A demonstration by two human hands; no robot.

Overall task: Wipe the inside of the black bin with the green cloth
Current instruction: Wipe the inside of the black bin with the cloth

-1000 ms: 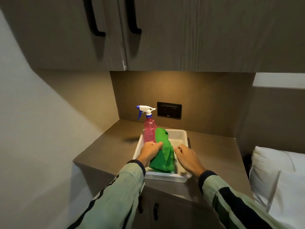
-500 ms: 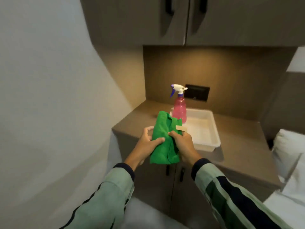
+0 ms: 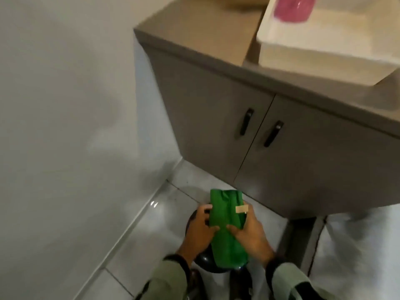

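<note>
The folded green cloth (image 3: 227, 226), with a small beige label near its top right, is held upright between both hands. My left hand (image 3: 199, 230) grips its left edge and my right hand (image 3: 252, 232) grips its right edge. Directly below the cloth and hands stands the round black bin (image 3: 205, 262) on the floor. Only slivers of its dark rim and inside show, at the left of my left hand and under the cloth's lower end. The rest of the bin is hidden by the cloth and hands.
A grey cabinet (image 3: 216, 126) with two black door handles stands just beyond the bin. On its top sits a white tray (image 3: 324, 50) holding a pink spray bottle (image 3: 294, 7). A white wall (image 3: 65, 126) runs along the left. The floor has pale tiles (image 3: 151, 230).
The cloth was lifted out of the white tray and carried down with both hands. The view has swung down from the counter to the floor, where the black bin now shows under the cloth.
</note>
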